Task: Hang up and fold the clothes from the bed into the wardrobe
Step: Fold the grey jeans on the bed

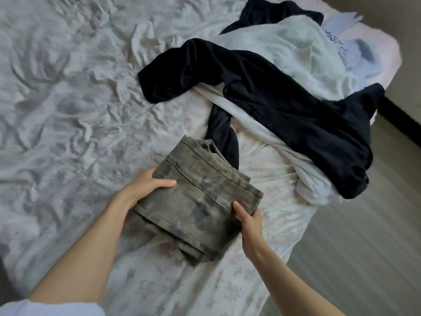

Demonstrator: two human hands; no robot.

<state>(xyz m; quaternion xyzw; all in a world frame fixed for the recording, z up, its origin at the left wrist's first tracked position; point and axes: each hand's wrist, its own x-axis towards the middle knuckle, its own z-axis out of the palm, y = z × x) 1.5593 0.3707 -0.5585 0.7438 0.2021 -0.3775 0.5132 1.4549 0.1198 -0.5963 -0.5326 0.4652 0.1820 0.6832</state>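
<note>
1. The bed [68, 92], covered by a wrinkled, faintly flowered sheet, is serving as the folding surface; its left part is carrying no garments.
2. The left hand [148, 185] is gripping the left edge of the folded trousers [200, 201], thumb lying on top and fingers tucked beneath, apparently so that the layers are being kept from sliding apart.
3. The folded trousers, a faded grey-green bundle, are lying near the bed's near edge, between the two hands; the fold appears complete, so the bundle is judged ready to be carried to the wardrobe, which is not in view.
4. The right hand [249, 221] is clasping the bundle's right edge, thumb on top and fingers hidden underneath, mirroring the left hand to be balancing the load from both sides.
5. A dark garment [284, 110] is sprawling unfolded farther back, one end touching the trousers' far corner.
6. A white garment [291, 53] is lying partly beneath and beside the dark garment, waiting to be sorted.
7. The floor [364, 247] is showing at the right, beyond the mattress edge.
</note>
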